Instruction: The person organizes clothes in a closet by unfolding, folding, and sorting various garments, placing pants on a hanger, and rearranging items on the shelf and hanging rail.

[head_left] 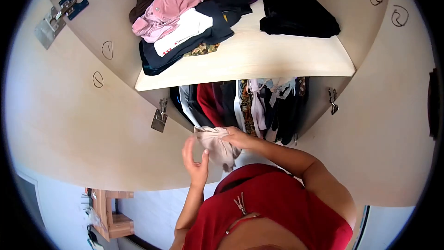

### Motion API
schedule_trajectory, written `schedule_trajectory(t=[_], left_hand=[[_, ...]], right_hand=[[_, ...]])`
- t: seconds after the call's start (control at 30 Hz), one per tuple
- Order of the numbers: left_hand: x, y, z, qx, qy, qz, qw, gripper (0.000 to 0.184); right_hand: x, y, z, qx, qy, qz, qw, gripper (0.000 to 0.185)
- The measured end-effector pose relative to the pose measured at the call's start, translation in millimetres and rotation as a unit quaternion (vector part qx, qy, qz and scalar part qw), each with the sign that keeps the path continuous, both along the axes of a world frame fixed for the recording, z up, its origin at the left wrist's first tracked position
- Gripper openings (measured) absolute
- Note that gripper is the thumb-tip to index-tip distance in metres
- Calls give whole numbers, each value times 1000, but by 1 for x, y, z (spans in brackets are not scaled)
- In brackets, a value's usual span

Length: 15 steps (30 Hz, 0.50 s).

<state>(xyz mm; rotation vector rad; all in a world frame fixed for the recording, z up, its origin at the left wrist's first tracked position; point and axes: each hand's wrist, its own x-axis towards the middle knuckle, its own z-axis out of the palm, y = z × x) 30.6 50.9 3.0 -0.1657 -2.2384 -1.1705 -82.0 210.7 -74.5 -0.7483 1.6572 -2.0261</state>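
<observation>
A beige piece of cloth [217,146], probably a garment, hangs in loose folds in front of my chest. My right hand [238,138] grips its upper right edge, with the fingers partly hidden by the fabric. My left hand [196,159] is raised just left of the cloth, thumb and fingers apart, holding nothing. Behind the cloth, a row of hanging clothes [210,102] fills the lower part of the wardrobe, dark red, black, white and patterned among them.
Above the hanging clothes, a wooden shelf [259,62] carries a heap of crumpled clothes [173,11] on the left and a folded black garment [298,14] on the right. Open doors flank me, the left door [92,125] and right door [370,125]. A wooden table [111,213] stands lower left.
</observation>
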Motion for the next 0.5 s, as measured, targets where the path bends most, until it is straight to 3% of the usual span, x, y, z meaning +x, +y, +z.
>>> schedule_trajectory(t=[0.03,0.23,0.33,0.5], left_hand=[[-3,-10,-12,25,-18,2,1000,75],[-3,-15,-61,267,-164,-114,943,90],[2,-25,-79,277,-360,-193,870,88],[14,-12,-82,272,-337,-192,881,69]], right_hand=[[-3,0,1,18,33,-17,999,35],[23,21,87,-82,-102,74,989,35],[29,27,109,-83,-172,80,978,36],[36,34,139,-46,-163,101,980,37]])
